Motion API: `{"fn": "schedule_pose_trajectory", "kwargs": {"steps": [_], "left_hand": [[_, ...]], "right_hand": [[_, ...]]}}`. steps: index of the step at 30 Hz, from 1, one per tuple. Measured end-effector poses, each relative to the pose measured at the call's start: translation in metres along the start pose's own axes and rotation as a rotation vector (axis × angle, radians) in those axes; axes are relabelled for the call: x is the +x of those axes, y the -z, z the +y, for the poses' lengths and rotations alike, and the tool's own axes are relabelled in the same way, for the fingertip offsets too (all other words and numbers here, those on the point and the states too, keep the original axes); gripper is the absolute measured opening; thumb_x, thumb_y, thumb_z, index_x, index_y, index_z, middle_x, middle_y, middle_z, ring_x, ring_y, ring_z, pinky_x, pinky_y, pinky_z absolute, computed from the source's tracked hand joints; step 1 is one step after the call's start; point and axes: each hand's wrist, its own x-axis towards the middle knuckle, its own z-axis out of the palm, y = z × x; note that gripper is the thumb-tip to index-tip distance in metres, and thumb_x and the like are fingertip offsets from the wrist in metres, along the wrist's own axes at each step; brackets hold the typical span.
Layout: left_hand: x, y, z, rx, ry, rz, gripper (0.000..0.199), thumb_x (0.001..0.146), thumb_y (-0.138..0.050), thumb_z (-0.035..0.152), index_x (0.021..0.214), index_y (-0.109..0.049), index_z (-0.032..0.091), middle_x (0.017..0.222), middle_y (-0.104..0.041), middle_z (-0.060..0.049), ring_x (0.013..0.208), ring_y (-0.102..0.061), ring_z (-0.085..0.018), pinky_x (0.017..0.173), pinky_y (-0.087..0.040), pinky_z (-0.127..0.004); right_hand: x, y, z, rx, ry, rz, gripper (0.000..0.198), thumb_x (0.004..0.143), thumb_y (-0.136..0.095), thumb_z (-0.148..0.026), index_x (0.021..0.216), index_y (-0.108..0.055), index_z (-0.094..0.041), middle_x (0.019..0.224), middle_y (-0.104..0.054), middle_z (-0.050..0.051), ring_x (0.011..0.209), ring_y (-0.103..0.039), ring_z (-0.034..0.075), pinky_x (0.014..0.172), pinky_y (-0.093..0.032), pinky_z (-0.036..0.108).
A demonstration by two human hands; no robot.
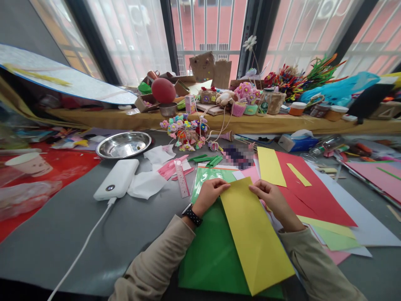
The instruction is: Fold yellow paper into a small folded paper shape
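A long sheet of yellow paper (257, 238) slants across the middle of the view, its far end raised between my hands. My left hand (210, 194) pinches the far left corner, and a dark watch band with white dots circles that wrist. At the far right corner, my right hand (272, 198) has its thumb and fingers closed on the same sheet. Beneath the yellow paper lies a green sheet (206, 259), partly covered by it. A red sheet (316, 188) with yellow strips on it is to the right of my right hand.
A white power bank (116, 179) with a cable lies left, near a metal plate (123, 145). A pink ruler (181, 179) and folded green strips (214, 161) are beyond my left hand. Craft flowers (184, 131) stand at the back, below a crowded ledge (125, 119).
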Motion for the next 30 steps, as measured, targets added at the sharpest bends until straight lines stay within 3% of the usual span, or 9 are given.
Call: {"fn": "schedule_pose_trajectory", "kwargs": {"steps": [4,9,12,16,21,26,30], "left_hand": [[-0.0004,-0.0005,0.0011,-0.024,0.002,0.004,0.023,0.068,-0.053,0.036,0.067,-0.061,0.015,0.065,-0.06,-0.002,0.061,-0.051,-0.013,0.054,-0.038,-0.021],[-0.0003,0.0003,0.0017,-0.048,0.024,0.116,0.023,0.068,-0.054,0.035,0.067,-0.058,0.013,0.063,-0.058,-0.002,0.058,-0.05,-0.012,0.052,-0.036,-0.02],[0.0,0.0006,0.0008,-0.072,0.034,0.141,0.022,0.067,-0.056,0.036,0.067,-0.058,0.013,0.063,-0.058,-0.001,0.059,-0.05,-0.012,0.052,-0.037,-0.02],[0.0002,0.0008,0.0013,-0.212,0.099,0.128,0.025,0.064,-0.059,0.037,0.069,-0.058,0.013,0.065,-0.058,-0.001,0.06,-0.052,-0.011,0.053,-0.04,-0.02],[-0.0012,0.0009,0.0071,-0.476,0.243,0.02,0.029,0.058,-0.064,0.038,0.071,-0.057,0.012,0.066,-0.06,-0.001,0.056,-0.056,-0.01,0.056,-0.046,-0.023],[-0.0034,-0.0008,0.0097,-0.427,0.235,-0.146,0.028,0.057,-0.065,0.038,0.066,-0.059,0.012,0.061,-0.06,0.0,0.054,-0.055,-0.01,0.056,-0.046,-0.022],[-0.0024,-0.0002,0.0064,-0.372,0.168,-0.025,0.026,0.061,-0.062,0.038,0.066,-0.059,0.012,0.062,-0.06,-0.001,0.056,-0.055,-0.011,0.054,-0.047,-0.022]], "right_hand": [[0.0,-0.001,0.0013,0.0,0.035,0.034,0.024,0.069,-0.055,-0.038,0.059,-0.049,-0.018,0.054,-0.042,-0.004,0.051,-0.038,0.009,0.047,-0.029,0.02],[-0.0014,-0.0029,-0.0046,0.031,-0.063,-0.04,0.025,0.068,-0.053,-0.042,0.062,-0.052,-0.018,0.053,-0.044,-0.005,0.047,-0.037,0.009,0.043,-0.027,0.021],[-0.0018,-0.0028,-0.0064,0.012,-0.025,-0.019,0.025,0.068,-0.054,-0.042,0.058,-0.05,-0.019,0.051,-0.039,-0.006,0.046,-0.035,0.009,0.044,-0.027,0.021],[-0.0012,-0.002,-0.006,0.031,0.034,0.012,0.026,0.069,-0.054,-0.04,0.056,-0.047,-0.018,0.052,-0.039,-0.005,0.049,-0.036,0.009,0.046,-0.028,0.021],[0.0,-0.0012,-0.006,0.176,-0.023,0.151,0.024,0.067,-0.056,-0.04,0.057,-0.049,-0.019,0.052,-0.042,-0.005,0.049,-0.04,0.01,0.046,-0.033,0.021],[0.0023,0.001,-0.0035,0.312,-0.078,0.224,0.019,0.063,-0.061,-0.038,0.059,-0.054,-0.02,0.057,-0.053,-0.003,0.053,-0.05,0.011,0.051,-0.041,0.022],[0.0029,0.0028,-0.0016,0.331,-0.117,0.149,0.021,0.064,-0.061,-0.039,0.071,-0.062,-0.019,0.072,-0.064,0.002,0.066,-0.058,0.015,0.062,-0.046,0.026]]}}
